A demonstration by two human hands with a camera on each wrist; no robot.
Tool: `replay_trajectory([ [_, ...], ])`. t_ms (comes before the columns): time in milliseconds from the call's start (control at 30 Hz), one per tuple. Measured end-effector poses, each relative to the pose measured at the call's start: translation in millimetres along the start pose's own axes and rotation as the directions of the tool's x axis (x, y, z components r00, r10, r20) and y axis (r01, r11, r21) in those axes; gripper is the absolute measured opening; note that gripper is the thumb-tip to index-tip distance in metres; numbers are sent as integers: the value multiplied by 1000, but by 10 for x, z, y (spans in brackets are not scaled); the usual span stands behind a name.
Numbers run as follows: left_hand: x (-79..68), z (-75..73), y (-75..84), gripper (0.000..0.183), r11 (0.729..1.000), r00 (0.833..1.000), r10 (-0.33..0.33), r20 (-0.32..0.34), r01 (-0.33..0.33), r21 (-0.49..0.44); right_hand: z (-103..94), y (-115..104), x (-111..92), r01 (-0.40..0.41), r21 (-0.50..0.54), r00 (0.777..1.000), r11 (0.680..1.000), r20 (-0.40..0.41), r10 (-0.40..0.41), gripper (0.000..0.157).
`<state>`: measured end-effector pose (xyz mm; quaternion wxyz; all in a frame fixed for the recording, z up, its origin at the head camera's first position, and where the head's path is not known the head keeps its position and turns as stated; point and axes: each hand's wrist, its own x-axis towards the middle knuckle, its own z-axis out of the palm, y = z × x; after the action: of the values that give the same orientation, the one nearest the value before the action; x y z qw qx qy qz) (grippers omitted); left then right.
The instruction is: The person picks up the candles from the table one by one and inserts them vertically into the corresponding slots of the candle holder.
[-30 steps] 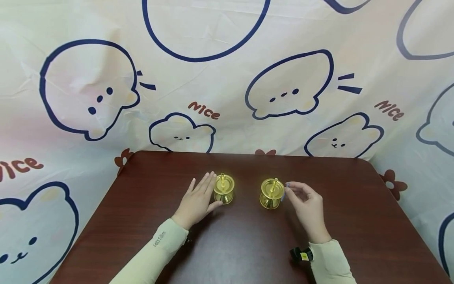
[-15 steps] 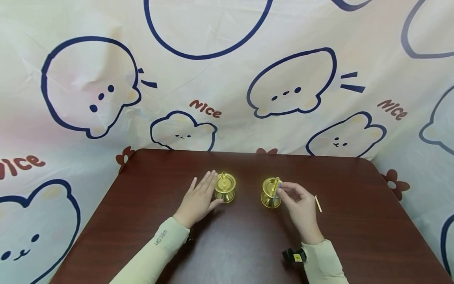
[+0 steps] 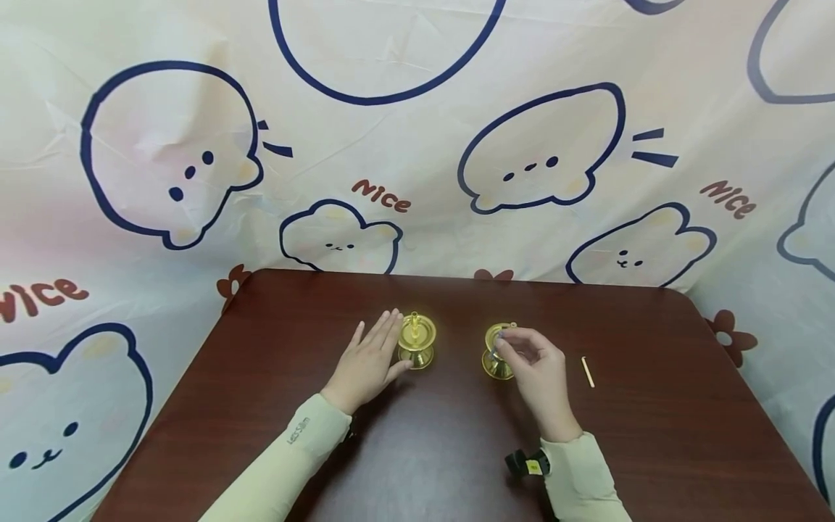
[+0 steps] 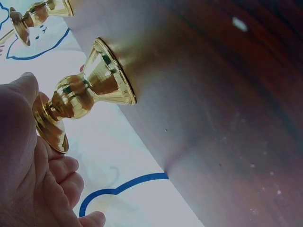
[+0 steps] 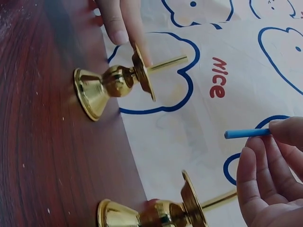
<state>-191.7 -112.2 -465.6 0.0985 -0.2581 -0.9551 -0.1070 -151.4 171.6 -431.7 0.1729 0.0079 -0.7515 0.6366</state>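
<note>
Two gold-coloured holders stand on the table, each with a wide dish, a flared foot and a thin upright tube. My left hand (image 3: 365, 366) lies beside the left holder (image 3: 417, 342), fingers straight and thumb near its dish; the left wrist view has the fingers at the dish rim (image 4: 59, 142). Between thumb and fingertips, my right hand (image 3: 541, 373) pinches a short blue stick (image 5: 244, 134). That hand is close to the right holder (image 3: 498, 368) and partly covers its dish in the head view. In the right wrist view, the stick is apart from both tubes.
A short pale yellow stick (image 3: 588, 372) lies on the dark wooden table (image 3: 430, 464), to the right of my right hand. Behind the table's far edge hangs a printed cloth (image 3: 430, 145). A black device (image 3: 527, 464) sits at my right wrist.
My right hand has moved left with the blue stick, from beside the right holder to in front of its dish. This uncovers the pale yellow stick. My left hand keeps its place.
</note>
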Motion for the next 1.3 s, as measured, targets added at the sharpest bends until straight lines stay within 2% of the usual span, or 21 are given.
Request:
replay_trajectory([
  [800,-24,11,-37,81,1000,1000,-4,18,4,24,371,-69,88,52,48,996,998,64,-55,19],
  [1033,8,-10,-19,81,1000,999,-18,34,17,9,483,-97,159,104,77,990,992,87,-110,15],
  [1300,8,-27,15,83,1000,999,-17,40,16,7,599,-97,189,71,72,993,995,91,-77,17],
])
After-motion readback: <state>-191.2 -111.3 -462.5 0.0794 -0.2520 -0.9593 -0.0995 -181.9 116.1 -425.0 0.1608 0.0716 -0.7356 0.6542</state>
